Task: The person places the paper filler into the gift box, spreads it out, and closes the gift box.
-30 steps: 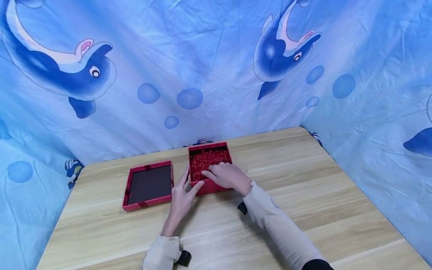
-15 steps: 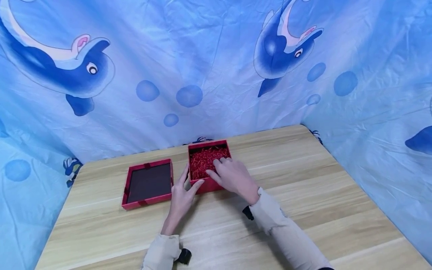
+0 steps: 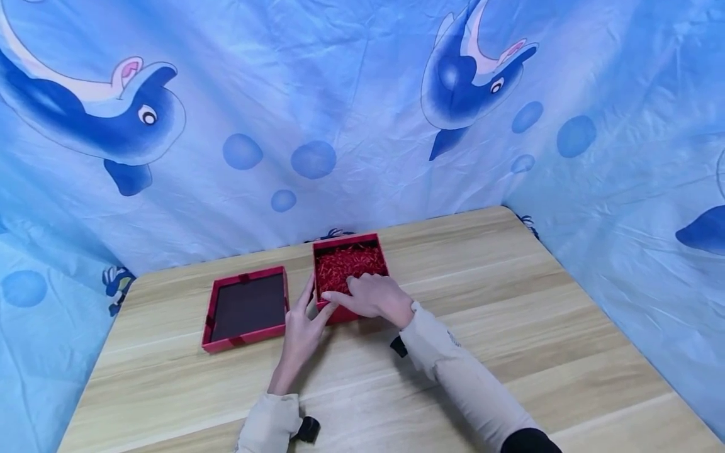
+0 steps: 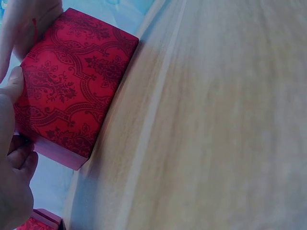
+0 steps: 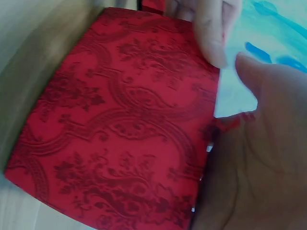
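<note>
A red patterned box (image 3: 347, 313) stands open-topped on the table, filled with red shredded paper (image 3: 350, 258). My left hand (image 3: 302, 330) grips its near left corner, the thumb on the front wall and the other fingers along the left side. In the left wrist view the brocade-like wall of the box (image 4: 72, 86) shows beside that thumb. Over the near rim reaches my right hand (image 3: 368, 296), fingers down in the shreds and their tips hidden, thumb stretched out toward the left thumb. A few red shreds (image 5: 235, 120) show against the right palm in the right wrist view.
Left of the box lies a shallow red lid (image 3: 249, 308) with its dark inside facing up. The wooden table (image 3: 510, 327) ends at a blue dolphin-print curtain (image 3: 351, 126) behind and at the sides.
My right hand shifted slightly right, then back left across the shreds, its thumb now close to the left thumb. The left hand keeps its hold on the box corner.
</note>
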The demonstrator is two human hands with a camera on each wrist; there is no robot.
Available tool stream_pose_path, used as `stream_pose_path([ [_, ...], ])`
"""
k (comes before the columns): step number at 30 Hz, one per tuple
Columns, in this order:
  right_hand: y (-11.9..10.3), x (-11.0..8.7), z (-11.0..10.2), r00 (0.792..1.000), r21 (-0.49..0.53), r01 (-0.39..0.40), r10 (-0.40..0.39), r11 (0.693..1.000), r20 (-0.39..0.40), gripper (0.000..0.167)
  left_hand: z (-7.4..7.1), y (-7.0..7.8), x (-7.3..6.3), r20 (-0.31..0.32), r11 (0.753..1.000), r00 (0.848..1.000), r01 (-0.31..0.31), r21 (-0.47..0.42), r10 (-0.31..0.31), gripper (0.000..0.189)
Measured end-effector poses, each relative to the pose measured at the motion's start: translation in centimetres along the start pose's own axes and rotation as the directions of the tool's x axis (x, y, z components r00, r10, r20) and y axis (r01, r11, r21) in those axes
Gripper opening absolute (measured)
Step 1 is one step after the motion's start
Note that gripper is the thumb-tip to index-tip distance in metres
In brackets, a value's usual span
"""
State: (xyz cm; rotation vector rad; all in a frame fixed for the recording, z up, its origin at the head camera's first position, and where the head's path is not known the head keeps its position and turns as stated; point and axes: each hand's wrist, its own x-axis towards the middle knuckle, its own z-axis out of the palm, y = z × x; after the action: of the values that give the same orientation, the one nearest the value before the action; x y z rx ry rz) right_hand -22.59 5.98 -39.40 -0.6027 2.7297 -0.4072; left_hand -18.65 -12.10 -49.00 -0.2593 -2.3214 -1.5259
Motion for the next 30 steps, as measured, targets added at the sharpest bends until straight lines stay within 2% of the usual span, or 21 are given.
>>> stream_pose_path([
  [2, 0.2, 0.1, -0.5, 0.998, -0.016, 0.044, -0.044, 0.999, -0.047, 0.066, 0.0, 0.1, 0.0, 0.004, 1.0, 1.0, 0.014, 0.003, -0.014, 0.08],
  [4, 0.5, 0.0, -1.0, 0.984, -0.047, 0.097, -0.103, 0.994, -0.146, 0.046, 0.1, 0.1, 0.0, 0.012, 1.0, 1.0, 0.021, -0.005, -0.021, 0.08],
  [6, 0.8, 0.0, -1.4, 0.949, -0.087, 0.149, -0.167, 0.985, -0.269, 0.028, 0.1, 0.2, 0.1, 0.012, 1.0, 1.0, 0.028, -0.008, -0.028, 0.08],
  [8, 1.0, 0.2, -1.7, 0.908, -0.112, 0.182, -0.21, 0.977, -0.363, 0.017, 0.0, 0.3, 0.1, 0.01, 0.999, 0.999, 0.034, -0.011, -0.034, 0.08],
  [9, 1.1, 0.4, -1.7, 0.896, -0.115, 0.189, -0.22, 0.975, -0.385, 0.017, 0.0, 0.3, 0.1, 0.01, 0.999, 0.999, 0.039, -0.011, -0.038, 0.08],
  [10, 1.2, 0.6, -1.7, 0.894, -0.117, 0.194, -0.225, 0.974, -0.388, 0.019, -0.1, 0.3, 0.1, 0.01, 0.999, 0.999, 0.041, -0.01, -0.041, 0.08],
  [12, 1.3, 1.1, -1.4, 0.917, -0.091, 0.197, -0.217, 0.976, -0.334, 0.027, -0.1, 0.3, 0.0, 0.014, 0.999, 0.999, 0.046, -0.011, -0.046, 0.081],
  [14, 1.4, 1.7, -1.1, 0.954, -0.034, 0.191, -0.194, 0.981, -0.231, 0.035, -0.1, 0.2, 0.0, 0.015, 0.999, 0.999, 0.047, -0.011, -0.047, 0.081],
  [16, 1.5, 2.3, -0.7, 0.975, 0.022, 0.177, -0.173, 0.984, -0.138, 0.038, -0.1, 0.1, 0.0, 0.014, 0.999, 0.999, 0.04, -0.008, -0.04, 0.081],
  [19, 1.6, 2.8, -0.5, 0.986, 0.082, 0.158, -0.152, 0.984, -0.071, 0.038, 0.0, 0.0, 0.0, 0.007, 0.999, 0.999, 0.035, -0.001, -0.035, 0.08],
  [23, 1.6, 2.5, -0.9, 0.978, 0.054, 0.179, -0.172, 0.982, -0.114, 0.036, 0.1, 0.0, 0.0, 0.007, 0.999, 0.999, 0.038, 0.001, -0.038, 0.079],
  [25, 1.5, 1.7, -1.2, 0.964, 0.023, 0.196, -0.188, 0.98, -0.186, 0.034, 0.1, 0.0, 0.0, 0.008, 0.999, 0.999, 0.045, -0.002, -0.045, 0.079],
  [26, 1.5, 1.4, -1.3, 0.95, 0.009, 0.207, -0.199, 0.978, -0.239, 0.031, 0.2, 0.0, 0.0, 0.004, 0.999, 0.999, 0.044, 0.001, -0.044, 0.079],
  [28, 1.5, 0.5, -1.3, 0.912, -0.006, 0.236, -0.223, 0.972, -0.345, 0.027, 0.2, 0.1, 0.0, -0.007, 0.999, 0.999, 0.043, -0.001, -0.043, 0.079],
  [30, 1.5, -0.2, -1.1, 0.873, -0.015, 0.269, -0.251, 0.963, -0.418, 0.022, 0.2, 0.1, 0.0, -0.015, 0.999, 0.999, 0.04, -0.003, -0.04, 0.08],
])
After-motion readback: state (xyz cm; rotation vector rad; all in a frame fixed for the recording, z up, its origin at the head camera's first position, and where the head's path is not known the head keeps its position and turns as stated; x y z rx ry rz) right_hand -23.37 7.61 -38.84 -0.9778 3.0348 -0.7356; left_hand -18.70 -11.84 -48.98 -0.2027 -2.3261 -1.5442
